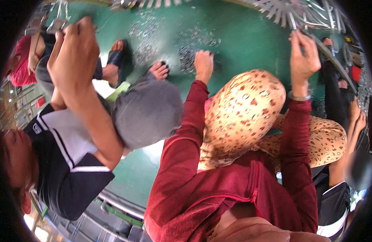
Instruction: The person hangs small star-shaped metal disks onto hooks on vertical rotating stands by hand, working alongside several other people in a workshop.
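Observation:
My left hand point(204, 64), in a maroon sleeve, is closed low over the green floor beside a pile of small grey metal pieces point(187, 58). Whatever its curled fingers may hold is hidden. Raised on the other side, my right hand point(304, 56) wears a bangle at the wrist. Its thumb and fingertips pinch the end of a thin pale metal strip point(292, 21). That strip is close to a fan-like bunch of similar strips point(274, 11) at the top right.
More small metal pieces point(145, 28) lie scattered on the green floor point(242, 36). To my left sits a co-worker with a raised hand point(75, 56) and a grey-clad knee point(147, 111). My patterned knees point(246, 109) rise between my arms. Another person's hands point(357, 115) are at far right.

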A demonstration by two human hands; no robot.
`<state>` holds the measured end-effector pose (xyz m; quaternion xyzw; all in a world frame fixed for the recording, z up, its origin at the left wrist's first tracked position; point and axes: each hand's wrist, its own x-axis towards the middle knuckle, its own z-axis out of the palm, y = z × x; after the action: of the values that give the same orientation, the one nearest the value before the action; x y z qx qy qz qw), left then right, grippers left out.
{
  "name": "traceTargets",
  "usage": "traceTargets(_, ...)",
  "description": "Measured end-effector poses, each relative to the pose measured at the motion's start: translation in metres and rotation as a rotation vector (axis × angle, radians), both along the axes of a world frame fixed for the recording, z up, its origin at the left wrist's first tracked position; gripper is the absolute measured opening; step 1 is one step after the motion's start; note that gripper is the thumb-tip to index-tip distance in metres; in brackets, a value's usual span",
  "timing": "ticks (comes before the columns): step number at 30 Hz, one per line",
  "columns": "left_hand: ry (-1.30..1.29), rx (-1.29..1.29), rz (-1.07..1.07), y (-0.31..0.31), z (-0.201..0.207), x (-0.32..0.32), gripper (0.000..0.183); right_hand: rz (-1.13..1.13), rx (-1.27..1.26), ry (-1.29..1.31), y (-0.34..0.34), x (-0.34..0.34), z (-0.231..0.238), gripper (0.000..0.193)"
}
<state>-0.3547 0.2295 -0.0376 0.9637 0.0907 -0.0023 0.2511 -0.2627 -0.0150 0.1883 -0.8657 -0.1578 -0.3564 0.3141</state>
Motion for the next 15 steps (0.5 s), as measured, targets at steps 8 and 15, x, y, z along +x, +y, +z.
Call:
traceTargets(8,0.056,0.098,0.08,-0.02,-0.02,0.004,0.013,-0.072,0.336,0.146,0.011,0.002,-0.006,0.011)
traceTargets(15,-0.252,-0.394,0.188,-0.02,0.049,0.018,0.015,0.04,0.584,0.26,0.008,0.011,-0.004,0.013)
